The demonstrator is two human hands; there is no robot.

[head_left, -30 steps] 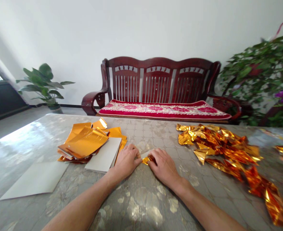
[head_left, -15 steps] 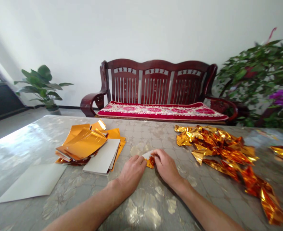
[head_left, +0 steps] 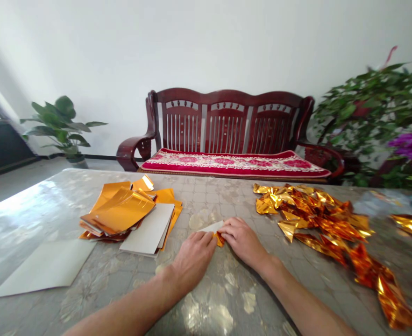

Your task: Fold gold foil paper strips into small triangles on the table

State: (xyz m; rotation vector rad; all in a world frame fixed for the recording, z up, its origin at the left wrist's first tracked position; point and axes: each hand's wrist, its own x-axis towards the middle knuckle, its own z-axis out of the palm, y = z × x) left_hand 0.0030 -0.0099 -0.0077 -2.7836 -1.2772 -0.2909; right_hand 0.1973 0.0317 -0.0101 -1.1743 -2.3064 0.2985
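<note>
Since a moment ago our left hand [head_left: 194,261] has closed in, so less of the small folded gold foil [head_left: 220,239] shows between our hands. Both hands are closed on it, pinching it between their fingertips, with the right hand [head_left: 243,240] pressing from the right and a white card strip [head_left: 211,227] poking out beyond. The crinkled foil heap [head_left: 314,214] lies right, the flat foil stack [head_left: 118,210] left.
</note>
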